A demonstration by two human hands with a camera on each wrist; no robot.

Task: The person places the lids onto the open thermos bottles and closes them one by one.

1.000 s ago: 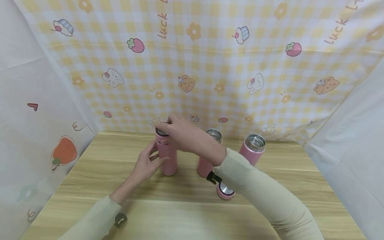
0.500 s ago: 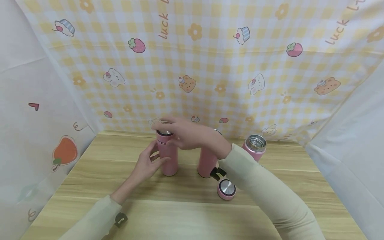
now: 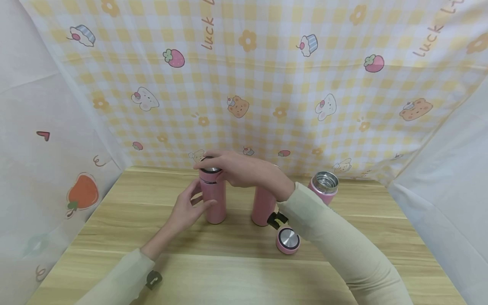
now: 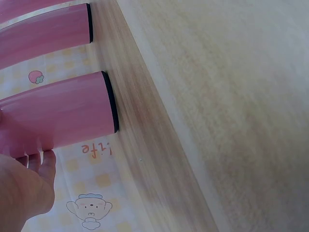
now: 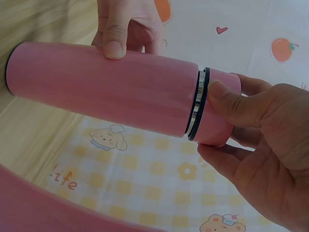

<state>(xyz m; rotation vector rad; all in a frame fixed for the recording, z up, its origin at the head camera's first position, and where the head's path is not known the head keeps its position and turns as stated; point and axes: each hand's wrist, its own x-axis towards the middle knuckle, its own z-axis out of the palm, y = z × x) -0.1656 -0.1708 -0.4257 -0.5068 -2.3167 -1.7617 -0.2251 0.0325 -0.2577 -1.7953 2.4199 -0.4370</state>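
1. Your left hand (image 3: 184,210) has its grip clamped around the leftmost pink bottle (image 3: 218,192), thumb on one side and fingers on the other, below the bottle's middle height in the head view.
2. That bottle stands upright on the bench (image 3: 213,279), to the left of two more pink bottles.
3. Your right hand (image 3: 244,169) reaches across from the right, its grip clamped on the bottle's pink lid (image 5: 212,128), thumb on the near side in the right wrist view, other fingers around the far side.
4. The lid sits at the top of the bottle, with a narrow shiny band (image 5: 197,99) showing between lid and body.
5. The middle bottle (image 3: 264,207) stands beside the one you hold, apart from it; your right wrist hides most of its top.
6. The right bottle (image 3: 320,195) is uncapped, its steel mouth facing up, its lower part behind your right sleeve (image 3: 335,237).
7. A loose lid (image 3: 288,239) lies near that sleeve, in front of the middle bottle and to its right, metal disc upward.
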